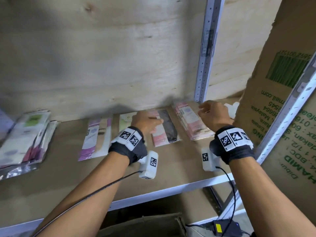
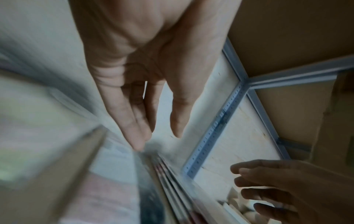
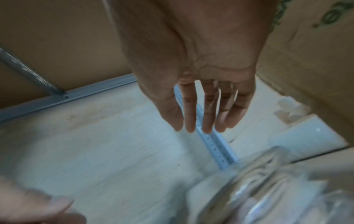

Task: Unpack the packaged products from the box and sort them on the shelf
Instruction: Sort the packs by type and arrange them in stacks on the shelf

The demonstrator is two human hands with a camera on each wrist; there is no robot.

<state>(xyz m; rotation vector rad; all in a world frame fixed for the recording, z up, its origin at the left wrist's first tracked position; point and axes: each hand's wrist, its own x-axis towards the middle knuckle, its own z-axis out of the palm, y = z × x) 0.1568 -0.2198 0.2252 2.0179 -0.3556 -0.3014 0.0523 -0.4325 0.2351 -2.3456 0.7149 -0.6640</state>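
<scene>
Several flat packaged products lie in a row on the brown shelf board (image 1: 172, 170). My left hand (image 1: 148, 123) rests with straight fingers (image 2: 134, 128) on a pink-and-black packet (image 1: 168, 130). Just right of it, my right hand (image 1: 210, 112) hovers with straight, spread fingers (image 3: 206, 115) over a stack of pink packets (image 1: 191, 127), holding nothing. That stack shows blurred in the right wrist view (image 3: 258, 189). A purple-and-white packet (image 1: 95, 139) and a green one (image 1: 124, 120) lie to the left.
A bigger pile of packets (image 1: 25, 139) sits at the shelf's left end. A tall printed cardboard box (image 1: 282, 100) stands against the right side. A perforated metal upright (image 1: 206, 48) rises behind the hands. Another carton (image 1: 145, 224) and a power adapter (image 1: 222, 228) lie below.
</scene>
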